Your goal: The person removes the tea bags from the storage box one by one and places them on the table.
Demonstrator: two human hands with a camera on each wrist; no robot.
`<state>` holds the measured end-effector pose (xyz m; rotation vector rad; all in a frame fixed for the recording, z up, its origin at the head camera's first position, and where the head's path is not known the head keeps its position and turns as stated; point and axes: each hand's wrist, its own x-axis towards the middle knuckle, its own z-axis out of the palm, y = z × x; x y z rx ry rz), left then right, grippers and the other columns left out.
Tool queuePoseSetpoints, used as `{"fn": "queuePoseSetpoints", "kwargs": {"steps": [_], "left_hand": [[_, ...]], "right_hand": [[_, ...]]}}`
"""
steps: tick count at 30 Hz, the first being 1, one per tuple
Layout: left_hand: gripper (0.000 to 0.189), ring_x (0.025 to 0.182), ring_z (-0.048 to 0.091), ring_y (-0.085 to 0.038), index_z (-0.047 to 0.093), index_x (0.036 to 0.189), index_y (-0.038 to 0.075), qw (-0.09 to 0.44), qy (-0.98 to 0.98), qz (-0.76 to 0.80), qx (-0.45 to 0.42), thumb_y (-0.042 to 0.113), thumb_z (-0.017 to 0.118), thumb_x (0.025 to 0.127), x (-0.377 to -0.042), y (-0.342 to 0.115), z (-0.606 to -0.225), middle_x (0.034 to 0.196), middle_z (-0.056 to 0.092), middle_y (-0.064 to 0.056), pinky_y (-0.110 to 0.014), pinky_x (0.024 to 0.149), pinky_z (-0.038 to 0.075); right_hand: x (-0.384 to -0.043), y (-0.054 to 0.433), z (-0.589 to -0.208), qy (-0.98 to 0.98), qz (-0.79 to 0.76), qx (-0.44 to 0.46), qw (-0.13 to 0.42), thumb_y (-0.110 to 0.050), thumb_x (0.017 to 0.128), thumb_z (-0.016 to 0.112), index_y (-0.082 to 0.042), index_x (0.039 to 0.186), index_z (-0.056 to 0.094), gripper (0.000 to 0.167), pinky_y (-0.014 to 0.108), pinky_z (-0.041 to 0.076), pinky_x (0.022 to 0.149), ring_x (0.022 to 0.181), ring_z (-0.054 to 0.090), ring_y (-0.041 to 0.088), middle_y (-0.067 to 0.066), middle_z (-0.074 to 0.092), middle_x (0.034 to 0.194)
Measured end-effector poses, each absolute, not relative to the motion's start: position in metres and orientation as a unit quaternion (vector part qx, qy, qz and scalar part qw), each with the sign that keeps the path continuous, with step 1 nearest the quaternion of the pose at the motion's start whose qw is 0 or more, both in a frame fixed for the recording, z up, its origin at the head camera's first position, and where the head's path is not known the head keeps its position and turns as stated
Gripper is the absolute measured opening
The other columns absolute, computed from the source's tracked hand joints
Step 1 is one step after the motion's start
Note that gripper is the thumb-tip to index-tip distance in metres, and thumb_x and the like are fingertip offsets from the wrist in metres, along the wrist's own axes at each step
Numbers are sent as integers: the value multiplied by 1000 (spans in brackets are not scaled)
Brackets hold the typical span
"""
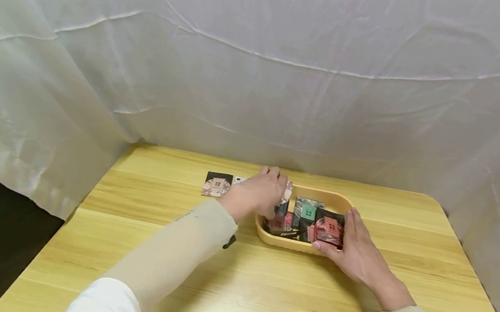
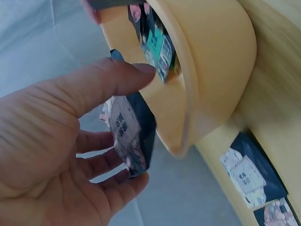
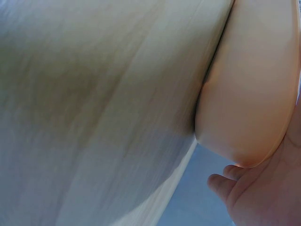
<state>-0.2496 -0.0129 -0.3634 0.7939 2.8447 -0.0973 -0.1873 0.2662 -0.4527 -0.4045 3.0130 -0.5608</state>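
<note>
Between the thumb and fingers of my left hand (image 1: 257, 191) is a small dark sachet with a floral print and a pale label; the left wrist view shows this sachet (image 2: 129, 125) tilted beside the bin's opening. It hangs over the left end of a yellow-orange plastic bin (image 1: 288, 243). Inside the bin lie several similar sachets, among them a green-labelled sachet (image 1: 308, 212) and a red-labelled sachet (image 1: 329, 231). My right hand (image 1: 358, 252) rests against the bin's right end, fingers straight along the side and thumb at the front corner. In the right wrist view its fingertips (image 3: 220, 185) show past the bin's wall.
Left of the bin, a dark sachet with a pale label (image 1: 217, 185) lies flat on the wooden table (image 1: 171, 180). Beside it another sachet (image 1: 239, 180) is partly hidden by my left hand. A pale curtain (image 1: 259, 88) hangs behind the table's back edge.
</note>
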Motion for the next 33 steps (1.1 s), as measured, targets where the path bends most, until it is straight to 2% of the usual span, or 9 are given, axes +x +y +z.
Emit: {"fn": "queuePoseSetpoints", "kwargs": {"steps": [4,7,12,17,25,33], "left_hand": [[92,126,44,-28,41,154,7,87,962,16,259,35,92,81,-249,-27,-357,143,47,-13,-39,110,50],[97,126,45,-29,39,155,8,78,964,48,249,31,94,78,-251,-44,-350,144,48,-14,-42,109,52],[106,136,44,-36,33,160,8,68,972,59,216,29,95,76,-259,-87,-338,154,44,-18,-51,118,45],[111,149,36,-45,27,164,5,77,980,52,174,27,93,78,-267,-136,-333,163,35,-24,-59,125,35],[100,149,33,-51,30,160,0,106,986,51,117,18,88,81,-273,-197,-347,159,34,-32,-66,122,35],[91,144,41,-54,33,158,-1,138,985,50,86,20,86,87,-270,-218,-374,158,34,-34,-67,118,39]], "right_hand": [[-187,266,-452,975,-179,-130,28,-76,94,58,9,164,-2,126,72,28,121,154,16,60,36,-3,171],[-187,266,-453,974,-180,-131,29,-76,94,58,9,164,-3,126,72,28,121,154,16,60,36,-3,171],[-188,265,-453,974,-181,-133,26,-75,94,59,11,164,-2,126,72,28,121,154,16,60,36,-3,171],[-187,265,-453,974,-180,-133,25,-75,94,59,11,164,-1,126,72,28,121,154,16,60,37,-3,171],[-184,267,-453,974,-182,-130,29,-76,94,59,10,164,-2,127,73,28,121,154,16,61,36,-4,171],[-184,270,-453,975,-177,-130,25,-75,94,60,10,164,-2,127,73,28,120,154,17,60,36,-3,171]]}}
